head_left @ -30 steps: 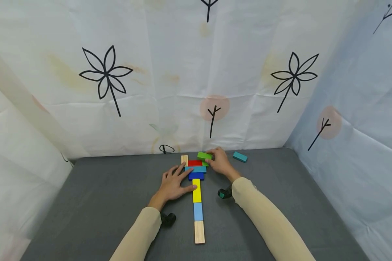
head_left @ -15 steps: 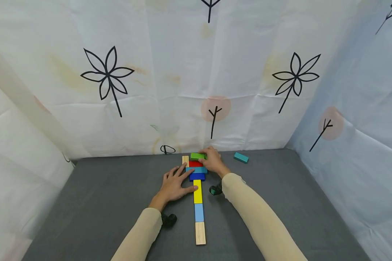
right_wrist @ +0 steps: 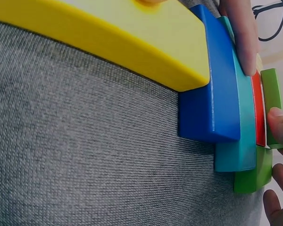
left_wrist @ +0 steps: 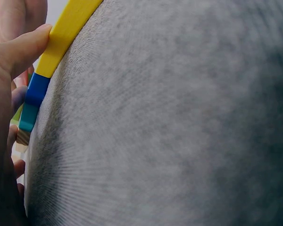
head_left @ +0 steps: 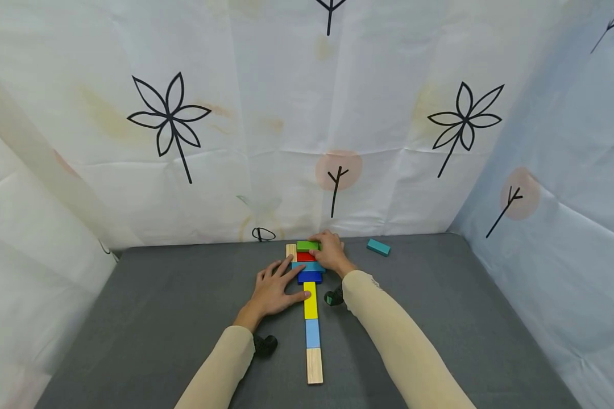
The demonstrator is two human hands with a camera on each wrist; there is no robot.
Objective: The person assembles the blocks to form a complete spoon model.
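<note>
My right hand [head_left: 330,253] pinches a green block [head_left: 307,246] just behind the red block [head_left: 305,257], at the far end of a row of blocks. In the right wrist view a second green block [right_wrist: 250,179] sits lower, by the red one's end. My left hand [head_left: 271,292] lies spread, its thumb on the yellow block [head_left: 311,309] and its forefinger on the teal block [head_left: 314,266]. Another fingertip meets the wooden block [head_left: 290,250] at the far left. Between yellow and teal lies a dark blue block [head_left: 310,278].
Toward the near side the row continues with a light blue block [head_left: 312,333] and a wooden block [head_left: 314,366]. A loose teal block [head_left: 378,247] lies at the back right of the grey table [head_left: 158,318]. A white printed cloth [head_left: 286,187] stands behind.
My right hand has carried the green block leftward, from beyond the red block's right end to right behind it. The left hand has stayed in place.
</note>
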